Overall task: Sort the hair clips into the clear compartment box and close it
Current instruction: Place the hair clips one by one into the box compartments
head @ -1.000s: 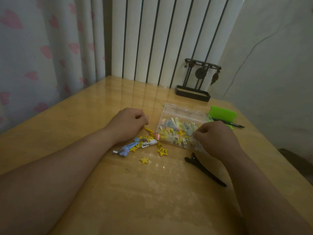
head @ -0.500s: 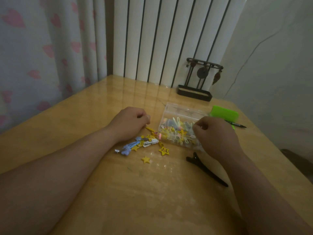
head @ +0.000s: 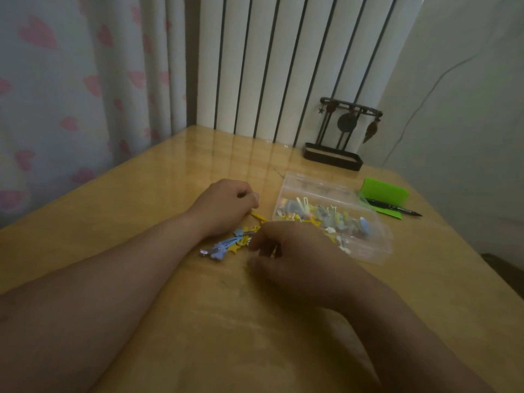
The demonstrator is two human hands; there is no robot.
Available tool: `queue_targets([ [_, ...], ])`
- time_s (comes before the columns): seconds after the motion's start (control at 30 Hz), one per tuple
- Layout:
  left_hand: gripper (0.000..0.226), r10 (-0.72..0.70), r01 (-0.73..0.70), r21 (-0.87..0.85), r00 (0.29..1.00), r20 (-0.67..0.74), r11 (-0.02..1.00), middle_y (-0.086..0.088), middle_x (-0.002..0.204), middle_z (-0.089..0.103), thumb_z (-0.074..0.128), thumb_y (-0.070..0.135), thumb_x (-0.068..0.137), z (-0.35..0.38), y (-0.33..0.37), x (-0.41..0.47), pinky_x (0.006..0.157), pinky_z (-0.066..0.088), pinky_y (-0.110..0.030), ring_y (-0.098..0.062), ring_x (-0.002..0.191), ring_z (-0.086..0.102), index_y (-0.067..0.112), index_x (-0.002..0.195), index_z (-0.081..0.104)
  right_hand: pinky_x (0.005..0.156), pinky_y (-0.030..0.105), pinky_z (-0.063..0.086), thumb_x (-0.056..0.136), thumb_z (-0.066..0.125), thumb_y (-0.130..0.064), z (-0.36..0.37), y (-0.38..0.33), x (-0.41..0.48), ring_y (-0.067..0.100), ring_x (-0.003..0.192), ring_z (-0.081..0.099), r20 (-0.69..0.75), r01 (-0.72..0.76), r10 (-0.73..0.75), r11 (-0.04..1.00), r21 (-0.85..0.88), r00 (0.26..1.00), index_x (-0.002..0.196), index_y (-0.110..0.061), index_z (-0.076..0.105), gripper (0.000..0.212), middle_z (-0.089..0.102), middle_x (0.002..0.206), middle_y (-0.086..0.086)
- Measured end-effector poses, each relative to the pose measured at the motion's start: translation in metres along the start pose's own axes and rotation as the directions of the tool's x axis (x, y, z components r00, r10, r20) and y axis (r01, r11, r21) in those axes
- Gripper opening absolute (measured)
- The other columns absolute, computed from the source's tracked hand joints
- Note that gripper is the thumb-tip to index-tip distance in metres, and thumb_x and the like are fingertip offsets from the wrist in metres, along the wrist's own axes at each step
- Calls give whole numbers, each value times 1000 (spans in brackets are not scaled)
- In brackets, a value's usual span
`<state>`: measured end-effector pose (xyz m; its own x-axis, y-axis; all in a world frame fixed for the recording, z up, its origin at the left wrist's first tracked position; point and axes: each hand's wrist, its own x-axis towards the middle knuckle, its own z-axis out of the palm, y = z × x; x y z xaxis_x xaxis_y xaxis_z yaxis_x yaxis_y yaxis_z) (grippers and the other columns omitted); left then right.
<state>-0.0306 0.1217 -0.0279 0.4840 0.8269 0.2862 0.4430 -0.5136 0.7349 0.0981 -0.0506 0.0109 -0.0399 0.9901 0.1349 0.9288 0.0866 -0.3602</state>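
A wooden table [head: 158, 177] holds the clear compartment box [head: 365, 242], open at right of centre with many hair clips inside. The left hand [head: 224, 207] rests in a loose fist just left of it. The right hand [head: 295, 256], fingers curled downward, covers the loose hair clips [head: 226, 246] near-left of the box; whether it grips one cannot be told.
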Motion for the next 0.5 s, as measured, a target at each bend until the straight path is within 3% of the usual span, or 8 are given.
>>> queue_targets([
  [0.13, 25, -5, 5, -8, 1000, 2, 1000, 5, 81, 75, 62, 37, 100, 0, 0, 0, 86, 57, -42, -17, 84, 70, 25, 84, 78, 80, 29, 54, 90, 75, -45, -2, -3, 1, 3, 89, 60, 98, 9, -8, 1000, -11, 995, 113, -33, 72, 26, 64, 98, -15],
  [0.5, 25, -2, 2, -12, 1000, 1, 1000, 6, 78, 75, 63, 36, 100, 0, -2, 3, 85, 58, -40, -14, 81, 70, 25, 84, 78, 81, 29, 52, 91, 78, -35, -7, -8, 5, 9, 92, 62, 183, -86, 77, 996, 40, 980, 111, -28, 73, 22, 62, 91, -15],
])
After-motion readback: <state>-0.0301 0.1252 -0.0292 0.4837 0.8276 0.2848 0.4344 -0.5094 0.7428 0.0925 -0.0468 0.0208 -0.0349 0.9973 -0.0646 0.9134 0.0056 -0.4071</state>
